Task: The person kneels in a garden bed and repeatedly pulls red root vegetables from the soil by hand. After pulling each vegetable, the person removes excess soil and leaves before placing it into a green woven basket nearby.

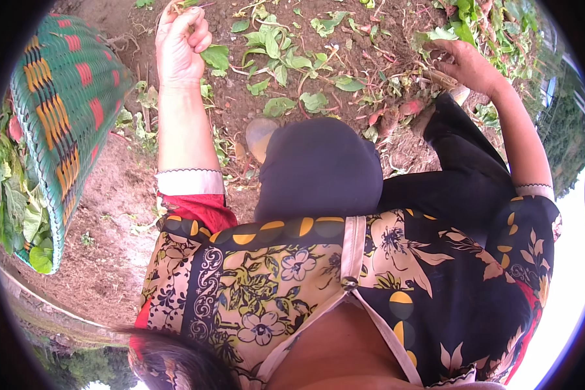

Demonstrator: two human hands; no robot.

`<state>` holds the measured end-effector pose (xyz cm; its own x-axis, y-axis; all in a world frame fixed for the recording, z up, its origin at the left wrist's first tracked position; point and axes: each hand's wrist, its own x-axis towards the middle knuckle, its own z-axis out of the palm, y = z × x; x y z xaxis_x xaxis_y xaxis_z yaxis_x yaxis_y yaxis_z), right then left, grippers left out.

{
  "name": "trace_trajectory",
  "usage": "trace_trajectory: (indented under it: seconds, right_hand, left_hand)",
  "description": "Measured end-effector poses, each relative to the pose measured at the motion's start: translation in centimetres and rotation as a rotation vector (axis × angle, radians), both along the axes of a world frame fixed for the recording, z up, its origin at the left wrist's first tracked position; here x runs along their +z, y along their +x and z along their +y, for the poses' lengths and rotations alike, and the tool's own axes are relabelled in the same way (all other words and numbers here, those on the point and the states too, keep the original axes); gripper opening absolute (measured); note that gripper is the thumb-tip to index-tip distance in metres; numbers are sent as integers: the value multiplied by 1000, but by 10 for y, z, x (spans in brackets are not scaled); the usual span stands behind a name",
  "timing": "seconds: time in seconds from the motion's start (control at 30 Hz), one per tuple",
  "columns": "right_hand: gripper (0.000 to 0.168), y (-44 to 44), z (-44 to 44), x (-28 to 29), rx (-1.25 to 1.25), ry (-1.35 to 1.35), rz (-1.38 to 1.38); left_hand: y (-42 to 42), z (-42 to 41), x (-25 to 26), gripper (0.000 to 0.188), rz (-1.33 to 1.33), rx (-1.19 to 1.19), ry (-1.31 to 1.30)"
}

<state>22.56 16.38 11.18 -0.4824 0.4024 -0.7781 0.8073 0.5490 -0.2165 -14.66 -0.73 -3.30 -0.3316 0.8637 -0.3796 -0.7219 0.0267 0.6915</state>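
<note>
My left hand (185, 41) is at the top left of the head view, its fingers curled around a stem or plant bit whose green leaves show at the fingertips. At the upper right my right hand (463, 63) reaches among leafy greens (468, 22) and stems; its fingertips are partly hidden, so its hold cannot be told. Just below it lie reddish roots (411, 107) on the soil. Loose green leaves (273, 46) and thin stems are scattered over the ground between my hands.
A green woven plastic basket (73, 97) with red and yellow patches stands tilted at the left, with leafy greens (17, 209) at its mouth. My bent knee (321, 170) in dark trousers is at the centre, and brown soil (112, 209) lies beside the basket.
</note>
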Motion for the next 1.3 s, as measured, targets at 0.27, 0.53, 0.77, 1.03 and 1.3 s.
trace_trajectory:
  seconds: [0.27,0.53,0.77,1.03,1.3]
  right_hand:
    - [38,10,4,0,-49,-8,72]
    - [39,50,38,-6,-107,20,194]
    - [41,57,32,7,-123,85,332]
    - [39,87,63,-11,-322,-33,559]
    - [39,87,91,-40,-182,-109,619]
  left_hand:
    - [14,-33,-37,21,462,-209,-390]
    - [31,-66,-52,28,890,-485,-682]
    - [39,-44,-10,28,1067,-585,-747]
    - [97,-26,-6,26,1111,-1041,-881]
    - [119,-110,-54,30,1272,-1223,-823]
